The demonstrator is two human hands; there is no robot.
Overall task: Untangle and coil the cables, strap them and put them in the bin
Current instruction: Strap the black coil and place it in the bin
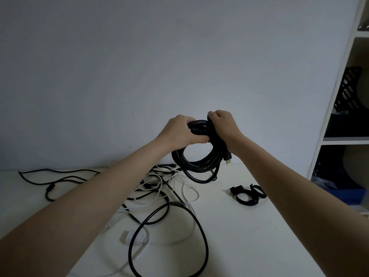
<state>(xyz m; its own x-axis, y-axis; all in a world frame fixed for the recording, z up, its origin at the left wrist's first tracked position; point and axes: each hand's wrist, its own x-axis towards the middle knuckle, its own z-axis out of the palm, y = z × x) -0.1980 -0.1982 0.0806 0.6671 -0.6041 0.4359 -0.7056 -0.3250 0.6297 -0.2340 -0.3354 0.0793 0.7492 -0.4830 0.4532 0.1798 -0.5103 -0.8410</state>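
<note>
Plain home room, bare wall [139,56], white table [249,226], white shelving unit [331,108]

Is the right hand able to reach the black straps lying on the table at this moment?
Probably not right away. The right hand grips the black coiled cable together with the left hand. The black loop straps lie uncovered on the white table below the right forearm, so the path itself looks free.

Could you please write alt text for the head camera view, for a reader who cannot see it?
Both hands, left hand and right hand, grip a coiled black cable held above a white table. Loose black and white cables lie tangled beneath, with black straps to the right.
</note>
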